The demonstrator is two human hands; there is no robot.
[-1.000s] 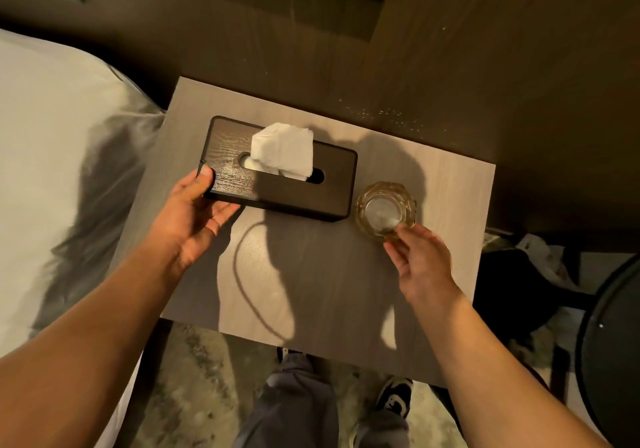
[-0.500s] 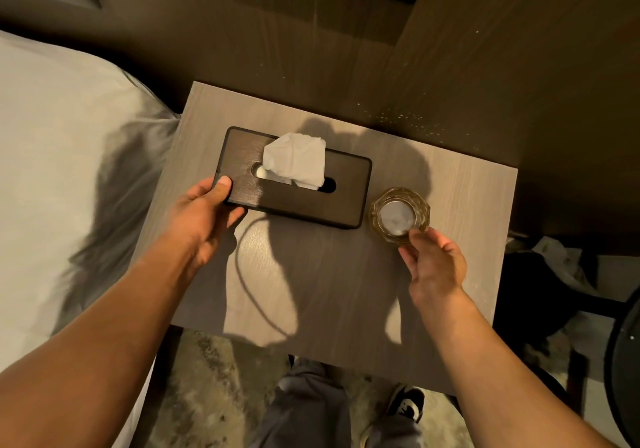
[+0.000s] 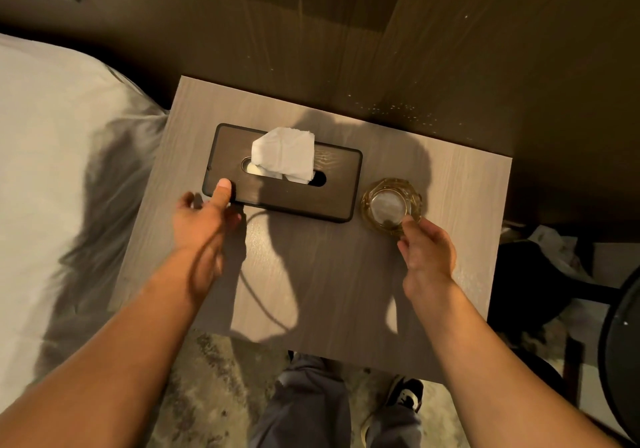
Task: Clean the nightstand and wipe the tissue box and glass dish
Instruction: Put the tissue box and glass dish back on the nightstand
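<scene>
The dark wooden tissue box point(image 3: 332, 191) lies flat on the grey wood-grain nightstand point(image 3: 329, 274), with a white tissue point(image 3: 284, 153) sticking up from its slot. My left hand point(image 3: 201, 222) holds the box's near-left corner, thumb on top and fingers curled at its front side. Just right of the box stands the amber glass dish point(image 3: 388, 202). The fingertips of my right hand point(image 3: 427, 250) pinch the dish's near rim.
A bed with white sheets point(image 3: 52, 170) borders the nightstand on the left. A dark wood wall panel rises behind it. On the right are a dark bin point(image 3: 530, 274) and a round black table edge point(image 3: 623, 343). My legs point(image 3: 304, 406) stand at the near edge.
My left hand has slid from the box's left end to its near-left corner. My right hand stays on the dish's near rim. The camera has shifted a little.
</scene>
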